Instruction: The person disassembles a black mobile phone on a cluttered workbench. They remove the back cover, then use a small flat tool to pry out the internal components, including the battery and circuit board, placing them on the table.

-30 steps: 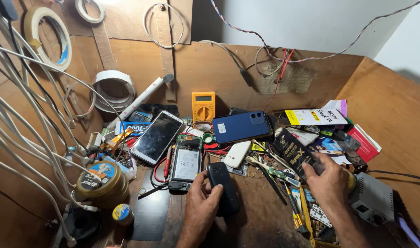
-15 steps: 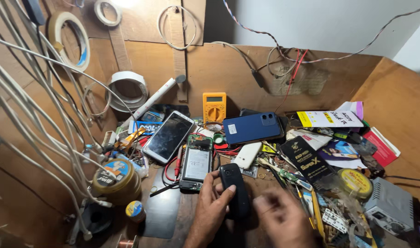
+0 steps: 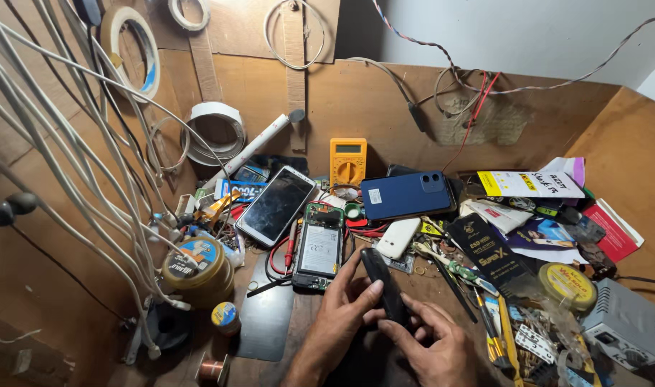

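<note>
Low in the middle of the frame, both hands close on a small black phone (image 3: 385, 290), which lies tilted with its top end pointing to the upper left. The left hand (image 3: 339, 319) comes up from the bottom edge, its fingers (image 3: 370, 288) wrapped around the phone's left side. The right hand (image 3: 431, 344) sits just below and right of it, fingers (image 3: 422, 313) curled against the phone's lower end, so both hands grip it above the wooden bench (image 3: 442, 283).

Just up and left of the phone lies an opened phone (image 3: 320, 247) with its insides showing, and beside that a white-edged phone with a dark screen (image 3: 277, 204). A blue phone (image 3: 406, 194), back side up, rests in the centre of the frame, with a yellow multimeter (image 3: 348, 160) standing behind it. A round tin (image 3: 196, 265) sits at lower left, near a bundle of white cables (image 3: 69, 165) that crosses the left side.
</note>
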